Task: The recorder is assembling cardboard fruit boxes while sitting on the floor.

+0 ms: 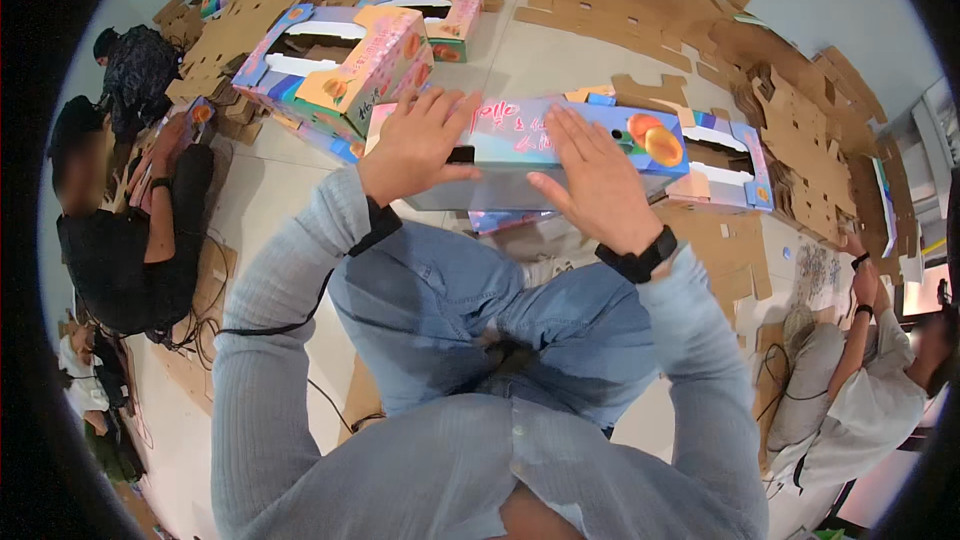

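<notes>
Pale blue top (440, 460) fills the foreground; beyond it we see the wearer's bent legs in jeans (430, 300). Just past the knees lies the box (510, 150), its long side running left to right. We note a coloured upper face with pink lettering and pictured fruit toward the right end, and a plain grey side toward us. Both our hands are open, palms down, gripping nothing. Our left hand (420, 135) rests on the box's left part, fingers pointing away, thumb turned inward beside a dark slot. Our right hand (595, 175) lies on the right part, fingers together, thumb at the near edge. Each wrist bears a black band (640, 255). Under the box we make out a printed piece (500, 222), mostly hidden.

Around it we find similar cartons: one (390, 60) beyond the left hand, with a wide opening between white-edged flaps; another (455, 30) behind that; a third (755, 170) to the right of the box. Flat cardboard (590, 35) is strewn over the pale floor (545, 70) and piled at both sides. At left we see a person in black (110, 280); at right, a person in a light shirt (880, 410).
</notes>
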`<state>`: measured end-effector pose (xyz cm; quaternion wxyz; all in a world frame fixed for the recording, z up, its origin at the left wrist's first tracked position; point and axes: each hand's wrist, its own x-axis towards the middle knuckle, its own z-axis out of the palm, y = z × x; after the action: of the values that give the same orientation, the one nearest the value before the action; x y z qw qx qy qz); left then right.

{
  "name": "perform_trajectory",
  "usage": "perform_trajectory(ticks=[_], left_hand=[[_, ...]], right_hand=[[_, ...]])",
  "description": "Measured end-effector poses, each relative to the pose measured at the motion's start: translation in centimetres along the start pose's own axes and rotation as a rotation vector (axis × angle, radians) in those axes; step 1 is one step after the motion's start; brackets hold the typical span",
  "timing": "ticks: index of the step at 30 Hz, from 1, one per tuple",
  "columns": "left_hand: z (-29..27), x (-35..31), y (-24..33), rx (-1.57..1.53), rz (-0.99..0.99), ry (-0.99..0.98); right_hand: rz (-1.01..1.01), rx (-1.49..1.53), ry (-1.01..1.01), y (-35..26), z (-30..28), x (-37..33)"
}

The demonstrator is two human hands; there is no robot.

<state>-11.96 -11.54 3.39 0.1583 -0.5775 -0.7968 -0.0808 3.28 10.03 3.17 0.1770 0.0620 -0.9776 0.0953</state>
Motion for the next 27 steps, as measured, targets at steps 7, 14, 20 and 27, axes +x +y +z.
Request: perform_trajectory(ticks=[7,14,20,27], left_hand=[[-0.2,-0.4,0.2,-0.047,-0.045,-0.05],[-0.6,-0.7,0.8,0.016,-0.035,-0.002],[-1.8,-2.0,2.2,-0.06,0.018,-0.016],[-2.2,-1.5,3.5,-0.018,0.023,-0.038]], right_hand=[[-0.009,-0.148,0.256,1.5,-1.5,-1.4],[0.004,0.006,0.012,3.8,-2.6,-3.1],[-0.044,-0.16,-0.059,5.5,-5.0,-2.6],[-0.119,-0.09,-0.084,6.0,-4.7,-4.1]])
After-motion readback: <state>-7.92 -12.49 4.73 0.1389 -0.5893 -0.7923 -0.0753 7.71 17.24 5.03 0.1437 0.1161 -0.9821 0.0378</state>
